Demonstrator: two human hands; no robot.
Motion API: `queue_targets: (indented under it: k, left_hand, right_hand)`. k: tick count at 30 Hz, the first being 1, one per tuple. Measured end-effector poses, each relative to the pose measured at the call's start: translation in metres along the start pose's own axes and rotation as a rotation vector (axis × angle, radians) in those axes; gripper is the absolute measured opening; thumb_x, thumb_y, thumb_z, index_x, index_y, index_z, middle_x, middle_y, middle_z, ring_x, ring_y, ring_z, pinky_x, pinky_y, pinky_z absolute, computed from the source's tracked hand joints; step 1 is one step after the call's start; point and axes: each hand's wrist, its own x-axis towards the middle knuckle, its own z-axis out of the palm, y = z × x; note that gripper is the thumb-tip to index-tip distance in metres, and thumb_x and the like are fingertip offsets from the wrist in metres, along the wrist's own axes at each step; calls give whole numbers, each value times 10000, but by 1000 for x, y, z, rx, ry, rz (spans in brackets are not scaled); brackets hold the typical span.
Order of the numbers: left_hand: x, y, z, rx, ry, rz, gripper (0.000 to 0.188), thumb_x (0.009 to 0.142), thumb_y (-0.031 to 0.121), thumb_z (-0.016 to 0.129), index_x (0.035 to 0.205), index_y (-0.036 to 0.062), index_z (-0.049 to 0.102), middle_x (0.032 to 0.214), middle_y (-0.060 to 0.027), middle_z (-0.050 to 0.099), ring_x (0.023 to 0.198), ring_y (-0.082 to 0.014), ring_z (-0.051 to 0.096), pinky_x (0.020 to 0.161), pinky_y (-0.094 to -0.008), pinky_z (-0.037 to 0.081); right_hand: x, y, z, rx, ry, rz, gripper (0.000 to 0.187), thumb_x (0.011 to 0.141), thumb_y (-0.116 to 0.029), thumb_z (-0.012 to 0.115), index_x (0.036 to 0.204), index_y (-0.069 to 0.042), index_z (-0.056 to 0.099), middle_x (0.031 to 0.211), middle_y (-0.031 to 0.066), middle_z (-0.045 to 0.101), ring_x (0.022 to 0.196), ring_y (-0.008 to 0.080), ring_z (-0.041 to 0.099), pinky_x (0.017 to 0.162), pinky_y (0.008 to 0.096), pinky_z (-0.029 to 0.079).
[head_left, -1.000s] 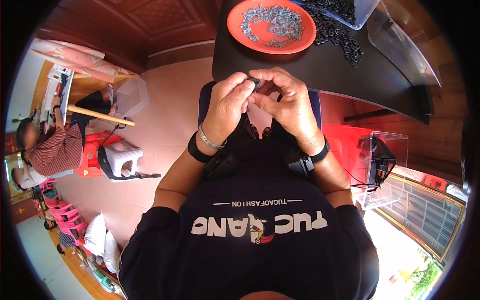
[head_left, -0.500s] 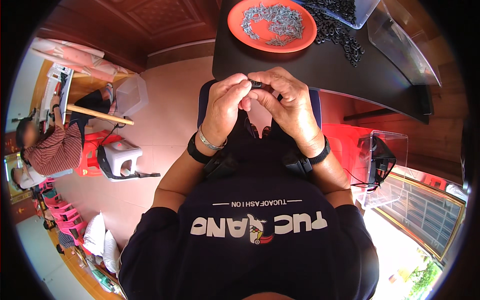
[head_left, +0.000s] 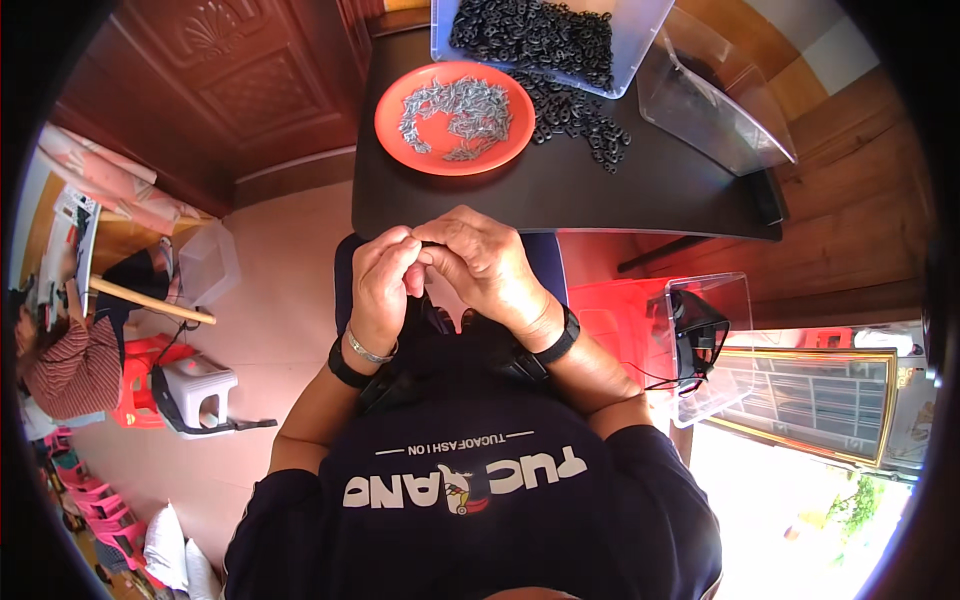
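Note:
My left hand (head_left: 382,285) and my right hand (head_left: 478,262) meet fingertip to fingertip in front of the table's near edge. Both are closed in a pinch on a small black plastic part (head_left: 431,245), mostly covered by the fingers. Beyond them an orange-red plate (head_left: 392,140) rests on the black table (head_left: 440,205). Small silver screws (head_left: 480,118) lie across the plate in a rough ring. To its right, loose black plastic parts (head_left: 605,140) spill over the tabletop beside a clear bin (head_left: 648,45) filled with more of them.
A clear plastic cover or box (head_left: 715,120) leans at the table's right end. Low on the right, a clear box (head_left: 735,375) with a black item stands by a red stool (head_left: 610,325). At left are a grey-white stool (head_left: 205,390) and a person in a striped shirt (head_left: 75,370).
The view has shifted, so the table, plate and bin sit lower and farther left and more of the bin shows. My hands stay together; the black part is now more covered by my fingers.

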Motion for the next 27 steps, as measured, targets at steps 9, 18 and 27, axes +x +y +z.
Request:
queue_targets:
  k: [9, 18, 27]
  left_hand:
    - [6, 18, 10, 97, -83, 65, 292, 931, 229, 465, 788, 3, 580, 552, -1, 471, 514, -61, 428, 497, -213, 319]
    - [9, 18, 2, 125, -163, 17, 295, 942, 243, 462, 866, 4, 618, 580, 7, 482, 534, -61, 434, 518, -211, 319]
    - [8, 14, -11, 166, -130, 5, 252, 915, 193, 459, 839, 10, 615, 577, 14, 475, 532, -55, 421, 512, -209, 313]
  right_hand:
    - [33, -10, -63, -341, -22, -151, 184, 727, -7, 721, 901, -39, 672, 808, 86, 644, 724, 244, 635, 636, 335, 523]
    - [136, 38, -269, -1035, 485, -27, 289, 780, -188, 684, 1040, -63, 674, 898, 140, 681, 758, 225, 662, 676, 300, 519]
    - [70, 93, -159, -871, -224, 488, 212, 773, -261, 596, 854, -97, 704, 816, 138, 675, 773, 317, 646, 716, 396, 514]
